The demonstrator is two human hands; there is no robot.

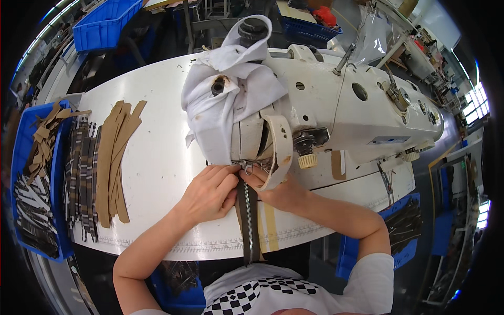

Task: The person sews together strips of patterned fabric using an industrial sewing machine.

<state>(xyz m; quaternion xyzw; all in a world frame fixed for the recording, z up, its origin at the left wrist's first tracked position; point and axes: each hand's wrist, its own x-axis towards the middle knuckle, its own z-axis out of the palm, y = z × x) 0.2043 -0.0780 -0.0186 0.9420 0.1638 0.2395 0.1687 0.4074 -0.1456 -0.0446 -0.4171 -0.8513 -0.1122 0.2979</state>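
Note:
A dark zipper (250, 231) with metal teeth runs from the presser foot (249, 167) of a white sewing machine (336, 100) down over the table's near edge toward my lap. My left hand (211, 193) is closed at the zipper's left side, its fingers curled and its fingertips close by the foot. From the right, my right hand (275, 191) holds the zipper's upper part just below the foot. A curved white guard (280, 152) covers some of its fingers. White cloth (226, 105) is wrapped around the machine's head.
Brown strips (113, 163) and striped strips (84, 173) lie on the white table (157, 121) to the left. Beside it stands a blue bin (23, 142) of scraps. Another blue bin (346, 254) with dark strips is at the lower right. A dial (307, 160) projects near my right hand.

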